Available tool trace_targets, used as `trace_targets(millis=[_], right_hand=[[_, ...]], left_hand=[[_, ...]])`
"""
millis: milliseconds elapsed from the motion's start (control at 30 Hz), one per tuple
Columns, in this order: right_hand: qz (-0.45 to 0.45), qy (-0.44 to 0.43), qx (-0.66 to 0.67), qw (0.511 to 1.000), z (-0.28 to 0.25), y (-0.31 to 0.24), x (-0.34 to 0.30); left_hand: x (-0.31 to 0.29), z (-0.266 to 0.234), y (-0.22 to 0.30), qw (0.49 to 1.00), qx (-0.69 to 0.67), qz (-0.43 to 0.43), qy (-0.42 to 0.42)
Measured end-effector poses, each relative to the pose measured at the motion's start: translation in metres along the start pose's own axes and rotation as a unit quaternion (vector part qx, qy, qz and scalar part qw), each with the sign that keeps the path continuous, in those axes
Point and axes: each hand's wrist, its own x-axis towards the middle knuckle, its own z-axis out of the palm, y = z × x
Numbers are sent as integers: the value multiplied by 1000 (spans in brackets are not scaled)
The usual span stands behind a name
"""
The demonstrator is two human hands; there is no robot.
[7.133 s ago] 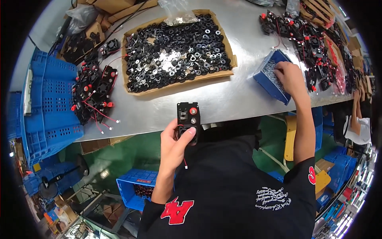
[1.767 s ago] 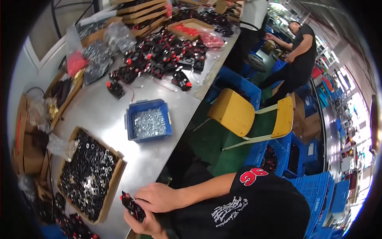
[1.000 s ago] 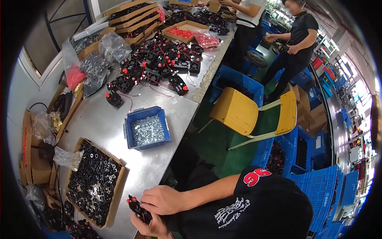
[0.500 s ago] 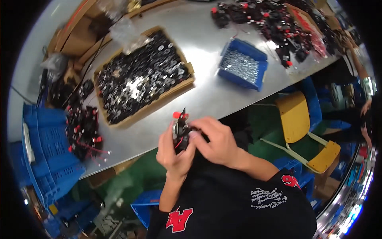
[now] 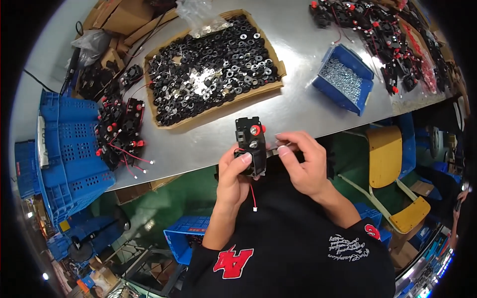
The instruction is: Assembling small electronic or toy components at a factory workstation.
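My left hand [image 5: 233, 174] is closed around a black plastic assembly [image 5: 247, 130], held upright over the table's front edge. The assembly carries a red ring-shaped part [image 5: 255, 130] with a silver centre, and a second silver round piece sits lower on its face. From its bottom hangs a red-and-black wire ending in a white plug [image 5: 255, 209]. Just to the right of the assembly is my right hand [image 5: 306, 161], not touching it. Its thumb and forefinger stand apart with nothing visible between them; the other fingers are curled and partly hidden.
A cardboard tray [image 5: 218, 113] of black and silver ring-like pieces lies ahead. Right of it stands a blue bin [image 5: 332, 93] of small silver parts. Similar assemblies [image 5: 124, 121] are heaped beside a blue crate [image 5: 74, 149] at left, more at far right. A yellow chair [image 5: 384, 156] stands right.
The assembly has turned so its red and silver face shows, and its wire now hangs free. My right hand has come off it to the right. The view has shifted.
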Motion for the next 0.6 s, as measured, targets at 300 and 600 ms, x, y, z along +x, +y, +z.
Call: trace_targets(millis=[300,600], right_hand=[[2,3,99,995,5,-3,3],[-182,22,-124,975,-1,-15,14]], left_hand=[[6,-18,-15,947,-269,-128,-119],[1,8,-25,967,217,122,52]])
